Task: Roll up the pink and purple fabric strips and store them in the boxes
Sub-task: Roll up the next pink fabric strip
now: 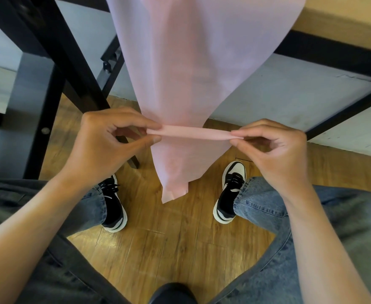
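A pink fabric strip [186,69] hangs from the table edge [342,25] at the upper right of the frame down through the centre, its loose tail ending just above the wooden floor [169,242] between the person's shoes. Across the middle of the frame, a fold or the first turn of a roll runs level between the hands. The left hand [105,141] pinches its left end between thumb and forefinger; the right hand [274,148] pinches the right end the same way, the other fingers curled loosely.

The cloth looks thin, light and limp, faintly see-through near the top, so it will likely sag and skew unless both ends are held and kept taut. The two ends of the fold seem the sound places to grip, turning both evenly.

A black table leg [55,69] stands at the upper left, close behind the left hand; a dark frame rail [344,113] slants at the right. Open room lies between the knees at lower centre. No purple strip or boxes show here, possibly out of view on the table.
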Motion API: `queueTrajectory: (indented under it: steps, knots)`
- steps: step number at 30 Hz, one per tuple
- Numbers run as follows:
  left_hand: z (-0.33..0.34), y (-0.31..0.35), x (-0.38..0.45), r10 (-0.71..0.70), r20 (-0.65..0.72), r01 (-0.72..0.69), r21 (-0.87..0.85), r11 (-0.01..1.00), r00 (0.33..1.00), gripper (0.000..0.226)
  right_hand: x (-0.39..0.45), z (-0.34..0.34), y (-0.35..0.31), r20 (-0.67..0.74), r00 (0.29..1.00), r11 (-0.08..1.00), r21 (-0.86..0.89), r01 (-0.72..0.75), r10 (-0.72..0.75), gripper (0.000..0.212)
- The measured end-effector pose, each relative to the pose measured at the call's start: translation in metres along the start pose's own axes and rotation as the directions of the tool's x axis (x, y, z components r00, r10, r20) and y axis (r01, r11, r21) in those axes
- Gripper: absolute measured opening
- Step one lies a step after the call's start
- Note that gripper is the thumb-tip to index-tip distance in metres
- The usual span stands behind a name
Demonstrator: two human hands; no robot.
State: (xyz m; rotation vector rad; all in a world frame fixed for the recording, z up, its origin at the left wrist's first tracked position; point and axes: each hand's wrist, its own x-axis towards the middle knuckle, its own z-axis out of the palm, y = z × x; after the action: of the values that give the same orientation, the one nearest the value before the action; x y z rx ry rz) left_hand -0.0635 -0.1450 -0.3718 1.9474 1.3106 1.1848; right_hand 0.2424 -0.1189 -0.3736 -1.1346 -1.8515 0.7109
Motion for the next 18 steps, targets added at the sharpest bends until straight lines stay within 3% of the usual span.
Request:
queueTrajectory:
  steps: [12,18]
  knots:
    - [0.004,0.009,-0.001,-0.066,0.031,0.069,-0.090,0.994,0.997,0.020,0.002,0.005,0.001,0.028,0.984,0.965,0.193,-0.180,0.178,0.014]
    - [0.001,0.010,0.000,-0.080,0.044,0.085,-0.135,0.987,0.996,0.019,0.003,0.004,-0.003,0.079,0.979,0.936,0.287,-0.204,0.189,0.018]
